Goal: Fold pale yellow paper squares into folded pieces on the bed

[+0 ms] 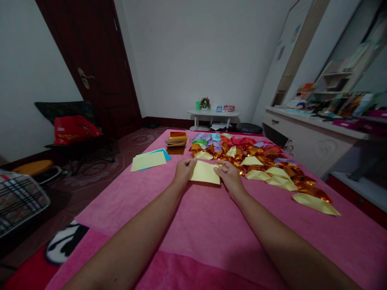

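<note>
A sheet of yellow paper (204, 173) is stretched between my two hands, just over the pink cloth (199, 225). My left hand (184, 172) pinches its left edge near the upper corner. On the other side, my right hand (229, 174) grips the right edge, with thumb on top. To the right lie many folded paper pieces: pale yellow ones (279, 178) and shiny gold ones (256, 151), with red and lilac ones farther back. Flat yellow sheets (148, 161) rest over a blue sheet (167, 154) at the left.
A stack of gold foil sheets (177, 141) sits at the far left of the cloth. Beyond the far edge stands a small white table (213, 113) with a plant. A cluttered dresser (305, 125) is on the right; a chair with a red bag (75, 129) is on the left.
</note>
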Demonstrator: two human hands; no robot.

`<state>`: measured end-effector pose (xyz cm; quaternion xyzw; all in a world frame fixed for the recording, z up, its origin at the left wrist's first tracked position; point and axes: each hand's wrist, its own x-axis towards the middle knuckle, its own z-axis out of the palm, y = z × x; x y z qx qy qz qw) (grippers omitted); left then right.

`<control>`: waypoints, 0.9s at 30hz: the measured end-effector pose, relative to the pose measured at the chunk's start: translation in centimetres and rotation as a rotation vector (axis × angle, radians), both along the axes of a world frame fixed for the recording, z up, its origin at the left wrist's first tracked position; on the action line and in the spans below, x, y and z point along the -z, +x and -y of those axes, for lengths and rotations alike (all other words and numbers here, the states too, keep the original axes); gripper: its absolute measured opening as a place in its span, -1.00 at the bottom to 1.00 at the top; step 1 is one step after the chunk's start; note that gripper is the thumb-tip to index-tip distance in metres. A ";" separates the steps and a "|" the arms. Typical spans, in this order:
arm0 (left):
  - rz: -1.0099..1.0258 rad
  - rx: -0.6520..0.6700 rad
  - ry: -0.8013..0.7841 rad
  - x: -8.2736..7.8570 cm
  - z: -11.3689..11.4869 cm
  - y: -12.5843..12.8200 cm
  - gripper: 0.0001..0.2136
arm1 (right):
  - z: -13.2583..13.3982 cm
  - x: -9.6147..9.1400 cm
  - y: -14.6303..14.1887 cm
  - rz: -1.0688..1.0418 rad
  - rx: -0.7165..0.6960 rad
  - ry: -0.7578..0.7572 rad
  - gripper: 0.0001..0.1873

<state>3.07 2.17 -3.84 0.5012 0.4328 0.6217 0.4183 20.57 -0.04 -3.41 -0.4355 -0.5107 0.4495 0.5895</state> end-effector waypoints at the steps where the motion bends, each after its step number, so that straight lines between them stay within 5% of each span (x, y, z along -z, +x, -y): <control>1: 0.033 0.047 -0.006 -0.2 0.3 0.1 -0.65 | -0.1 0.2 0.0 -0.027 0.016 -0.010 -0.56; 12: 0.258 0.401 -0.044 -1.0 1.5 0.4 -0.37 | -1.2 0.6 0.9 -0.198 0.148 -0.078 -0.71; 27: 0.236 0.433 -0.094 -0.5 1.2 0.7 -0.61 | -0.8 0.4 0.8 -0.129 0.072 -0.072 -0.74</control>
